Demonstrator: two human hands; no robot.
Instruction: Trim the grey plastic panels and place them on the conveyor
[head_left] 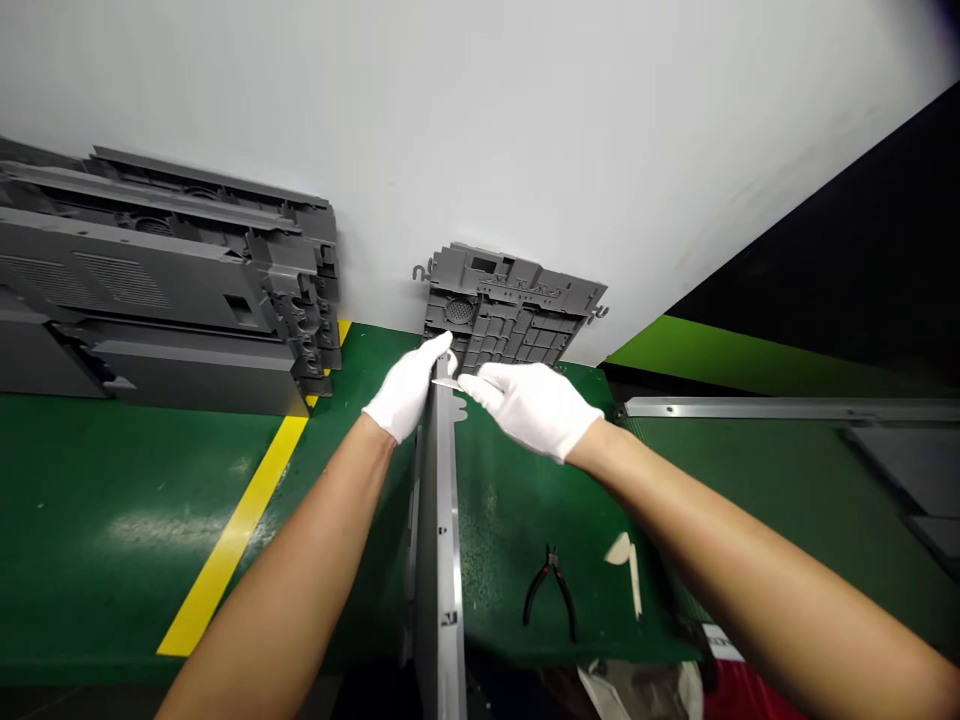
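Observation:
A grey plastic panel stands on its edge in front of me, its long narrow side running away from my body. My left hand, in a white glove, is closed around the panel's far end, thumb on top. In my gloved right hand is a knife; its thin blade lies across the panel's edge, close to my left fingers. The handle is hidden inside the fist. Just beyond both hands, another grey moulded panel with a round grille leans against the white wall.
Several similar grey panels are stacked at the left, beside yellow tape on the green tabletop. Pliers with spread handles and a pale stick lie right of the panel. A conveyor with a metal rail runs at the right.

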